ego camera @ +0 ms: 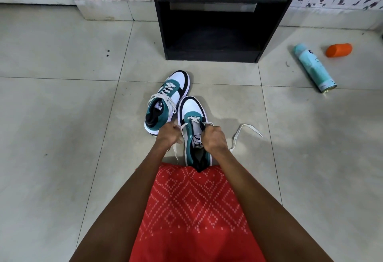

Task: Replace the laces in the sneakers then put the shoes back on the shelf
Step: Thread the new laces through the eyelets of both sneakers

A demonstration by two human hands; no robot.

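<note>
The nearer green, white and black sneaker (191, 106) stands on the grey tile floor (62, 106). It touches the other sneaker (165, 100), toward the floor's far edge by the black wooden shelf (211, 56). The left hand (167, 135) and right hand (214, 139) each grip its white cloth lace (194, 119) with curled fingers.

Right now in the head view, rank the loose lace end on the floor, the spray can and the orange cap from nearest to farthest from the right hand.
1. Loose lace end, just to the right of the right hand.
2. Spray can, lying farther right and ahead.
3. Orange cap, beyond the can.
</note>
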